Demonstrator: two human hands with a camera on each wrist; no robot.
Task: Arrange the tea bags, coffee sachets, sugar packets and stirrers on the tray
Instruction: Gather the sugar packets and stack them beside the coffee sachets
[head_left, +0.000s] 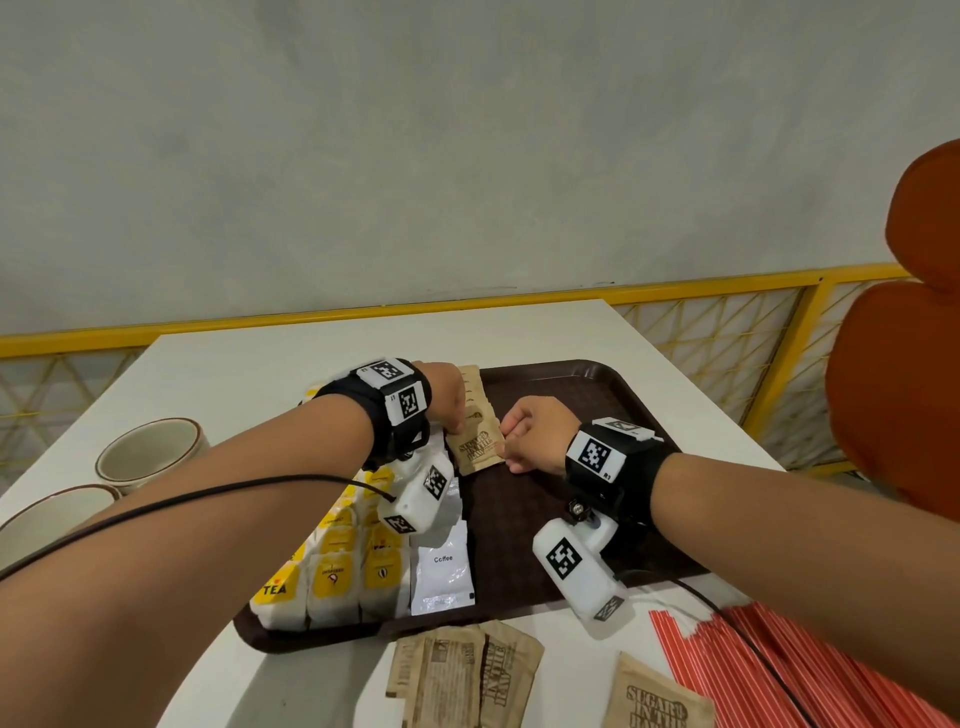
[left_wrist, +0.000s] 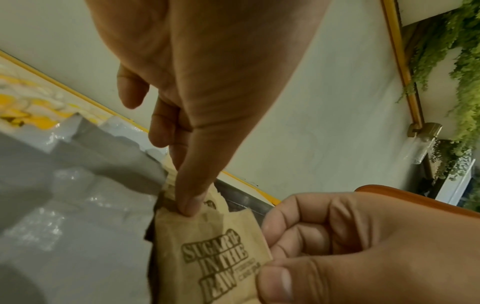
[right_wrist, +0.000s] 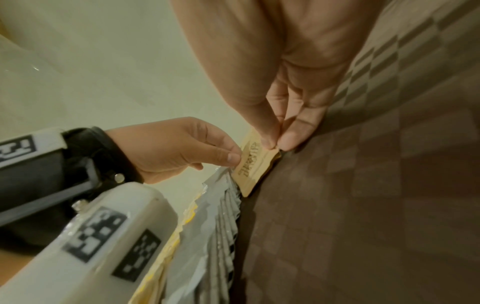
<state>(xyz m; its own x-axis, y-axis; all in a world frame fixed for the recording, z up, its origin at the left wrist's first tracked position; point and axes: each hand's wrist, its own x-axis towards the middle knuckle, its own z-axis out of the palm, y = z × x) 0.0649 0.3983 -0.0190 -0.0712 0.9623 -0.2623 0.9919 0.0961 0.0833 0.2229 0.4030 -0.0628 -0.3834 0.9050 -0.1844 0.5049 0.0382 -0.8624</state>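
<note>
The brown sugar packet pinched between both hands' fingers reads "SUGAR IN THE RAW". Nearer than the fingers, a white sachet reads "Coffee", and a yellow tea bag tag reads "TEA".

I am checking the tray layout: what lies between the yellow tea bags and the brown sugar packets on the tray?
In the head view, a row of white coffee sachets lies between the tea bags and the sugar packets on the tray.

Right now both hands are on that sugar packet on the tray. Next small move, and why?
Probably lay the sugar packet flat onto the brown row behind it and let go. Left hand and right hand pinch opposite edges over the tray, beside the coffee sachets. More packets wait on the table.
</note>
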